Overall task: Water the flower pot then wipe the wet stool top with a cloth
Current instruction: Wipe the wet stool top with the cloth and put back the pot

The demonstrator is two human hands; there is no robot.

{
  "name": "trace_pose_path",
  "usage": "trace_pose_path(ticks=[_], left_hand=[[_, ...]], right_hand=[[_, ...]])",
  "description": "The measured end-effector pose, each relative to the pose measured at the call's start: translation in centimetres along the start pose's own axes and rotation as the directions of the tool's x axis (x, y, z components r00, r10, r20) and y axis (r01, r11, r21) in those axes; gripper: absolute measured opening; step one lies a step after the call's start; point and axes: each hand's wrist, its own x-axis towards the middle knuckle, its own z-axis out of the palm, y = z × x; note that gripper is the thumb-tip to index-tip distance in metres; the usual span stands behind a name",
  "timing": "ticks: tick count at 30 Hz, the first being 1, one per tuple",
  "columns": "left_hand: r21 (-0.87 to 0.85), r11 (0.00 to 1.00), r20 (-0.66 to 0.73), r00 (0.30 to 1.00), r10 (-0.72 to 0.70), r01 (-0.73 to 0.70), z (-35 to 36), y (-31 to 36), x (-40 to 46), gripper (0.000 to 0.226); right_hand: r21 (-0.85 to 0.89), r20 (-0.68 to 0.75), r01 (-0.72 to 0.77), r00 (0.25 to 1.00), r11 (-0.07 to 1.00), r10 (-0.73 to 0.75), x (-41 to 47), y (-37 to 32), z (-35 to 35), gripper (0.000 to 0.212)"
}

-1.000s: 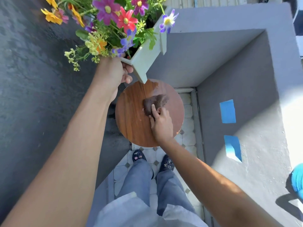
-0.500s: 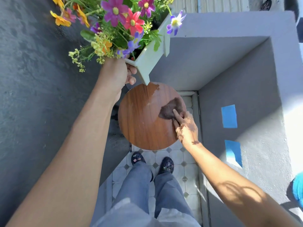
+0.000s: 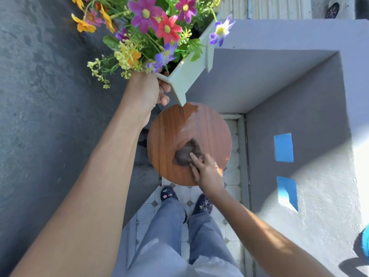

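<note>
A round wooden stool top (image 3: 169, 132) stands in front of my feet, with a pale wet patch (image 3: 191, 116) across its far part. My right hand (image 3: 207, 170) presses a small dark crumpled cloth (image 3: 186, 151) flat onto the near right part of the top. Held up above the stool's far edge is a pale green box-shaped flower pot (image 3: 187, 74), full of pink, red, purple and yellow flowers (image 3: 145, 27). My left hand (image 3: 145, 90) grips the pot at its lower corner, tilted.
A dark grey wall (image 3: 40, 116) runs along the left. A grey ledge wall (image 3: 299, 106) with two blue tape patches (image 3: 283, 147) encloses the right and far sides. The tiled floor (image 3: 185, 192) under my feet is narrow. A blue object (image 3: 364, 244) sits at the right edge.
My right hand has slid the cloth from the stool's right edge back towards the near middle. The left hand keeps the pot held up in the same spot.
</note>
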Motion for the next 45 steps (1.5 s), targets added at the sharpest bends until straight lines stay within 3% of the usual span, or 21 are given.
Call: trace_pose_path(ticks=[4,6,8,11,13,17,20,22,25,28,30,34,38,42,45], left_hand=[[0.010,1.000,0.014,1.000,0.007,-0.007,0.1,0.1,0.3,0.033],[0.012,1.000,0.009,1.000,0.003,-0.003,0.3,0.3,0.4,0.033],[-0.019,1.000,0.008,1.000,-0.010,0.010,0.4,0.6,0.4,0.033],[-0.027,1.000,0.017,1.000,-0.009,0.009,0.4,0.6,0.5,0.031],[0.000,1.000,0.019,1.000,0.001,-0.001,0.4,0.3,0.3,0.031],[0.021,1.000,0.024,1.000,0.010,-0.010,0.2,0.3,0.0,0.033],[0.014,1.000,0.034,0.999,0.013,-0.014,0.3,0.2,0.1,0.032],[0.022,1.000,0.043,0.999,0.016,-0.017,0.5,0.1,0.1,0.032],[0.040,0.999,0.053,0.999,0.014,-0.016,0.8,-0.1,-0.1,0.036],[0.052,0.998,0.060,0.998,0.020,-0.023,1.1,-0.2,-0.3,0.036],[0.053,0.998,0.061,0.998,0.025,-0.028,1.2,-0.3,-0.4,0.035],[0.048,0.999,0.067,0.998,0.021,-0.025,1.3,-0.4,-0.5,0.038],[0.043,0.999,0.061,0.998,0.023,-0.025,1.1,-0.5,-0.4,0.041],[0.062,0.998,0.049,0.999,-0.001,-0.002,1.1,-0.9,-0.5,0.038],[0.075,0.997,0.044,0.999,-0.014,0.010,1.4,-1.3,-0.6,0.036]], right_hand=[[-0.042,-0.130,-0.251,0.961,0.967,0.244,8.9,2.4,-3.0,0.041],[-0.056,-0.154,-0.278,0.951,0.959,0.267,12.4,0.7,-2.9,0.041],[-0.053,-0.111,-0.217,0.971,0.975,0.211,14.4,-2.3,-1.8,0.040],[-0.058,0.027,0.039,0.999,0.998,-0.037,14.5,-7.2,1.2,0.039],[-0.059,0.129,0.197,0.974,0.979,-0.188,12.6,-9.7,2.7,0.037],[0.028,0.234,0.278,0.932,0.960,-0.277,5.9,-9.0,3.7,0.039],[0.043,0.204,0.289,0.935,0.956,-0.292,0.3,-4.3,2.8,0.037],[0.009,0.135,0.239,0.962,0.971,-0.238,-1.1,-1.1,1.2,0.037],[-0.070,0.028,-0.008,1.000,0.998,0.010,2.4,2.1,-1.6,0.039],[-0.004,-0.181,-0.314,0.934,0.950,0.308,8.4,2.9,-3.3,0.039],[0.072,-0.225,-0.367,0.900,0.928,0.373,10.0,1.0,-2.5,0.039],[0.038,-0.092,-0.098,0.991,0.994,0.101,6.6,-4.9,1.5,0.042],[0.047,0.112,0.124,0.985,0.991,-0.128,0.0,-6.9,4.2,0.040],[0.044,0.125,0.141,0.982,0.989,-0.145,-2.8,-2.8,2.8,0.038],[-0.020,0.044,-0.014,0.999,1.000,0.015,-0.8,2.2,-0.3,0.040]])
